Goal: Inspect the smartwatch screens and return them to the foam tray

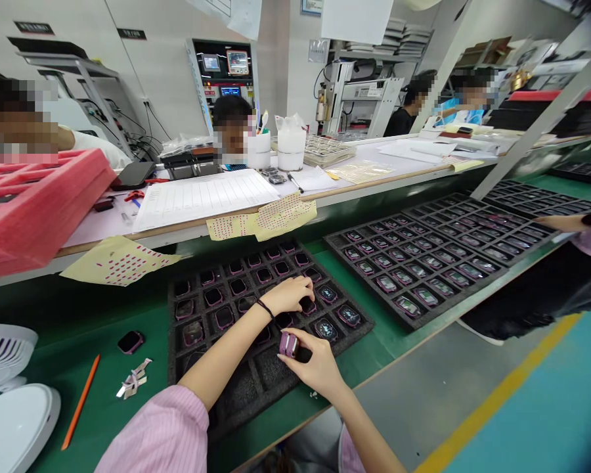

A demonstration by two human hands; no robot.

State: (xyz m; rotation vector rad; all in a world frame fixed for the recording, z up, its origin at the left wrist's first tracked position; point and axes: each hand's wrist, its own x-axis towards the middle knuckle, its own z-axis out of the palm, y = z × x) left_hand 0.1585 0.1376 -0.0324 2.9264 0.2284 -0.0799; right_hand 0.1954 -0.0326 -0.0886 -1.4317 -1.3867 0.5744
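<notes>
A black foam tray (270, 328) with square cells lies on the green mat (98, 328), holding several dark smartwatches with pink-purple cases. My right hand (315, 364) is shut on a pink-purple smartwatch (288, 345) just above the tray's near cells. My left hand (288, 295), with a black bracelet on its wrist, rests its curved fingers on a watch (308, 305) in the tray, and that watch is partly hidden. A loose smartwatch (131, 341) lies on the mat to the left, outside the tray.
A second filled tray (423, 263) stands to the right, where a co-worker's hand (561, 223) reaches in. An orange pencil (81, 401), a white fan (4, 355) and a pink foam tray (34, 210) are on the left. A raised paper-covered shelf (204, 197) runs behind.
</notes>
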